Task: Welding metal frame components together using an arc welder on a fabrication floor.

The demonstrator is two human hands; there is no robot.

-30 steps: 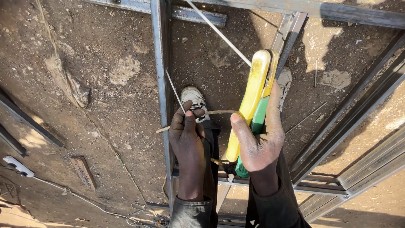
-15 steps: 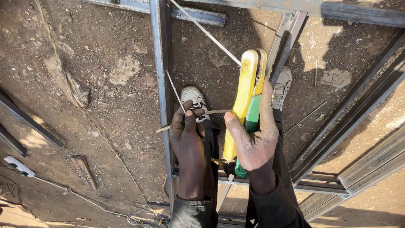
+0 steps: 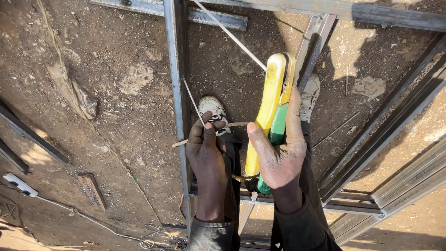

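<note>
Bare brown dirt ground (image 3: 93, 69) fills most of the view, and over it stands a frame of grey steel bars (image 3: 179, 83), one bar running straight up the middle-left and others slanting off to the right. The person looks down past both arms at their own two pale shoes (image 3: 211, 108), planted on the dirt between the bars. The right hand (image 3: 278, 155) is wrapped around a long tool with yellow and green handles (image 3: 272, 107); its fingers are closed on the two handles, which lie pressed together, and the tool's dark head points down toward the lower crossbar, where what it bites cannot be made out. The left hand (image 3: 206, 151) sits just beside the upright bar, its fingers pinched shut on a thin wire (image 3: 232, 124) that runs sideways from the bar across to the tool's handles. A second thin rod (image 3: 230, 35) slants up from near the tool toward the top of the view. At the far left a small white plug block (image 3: 14, 183) lies on the ground with its cable trailing right, near a short brown piece of wood (image 3: 91, 189).
</note>
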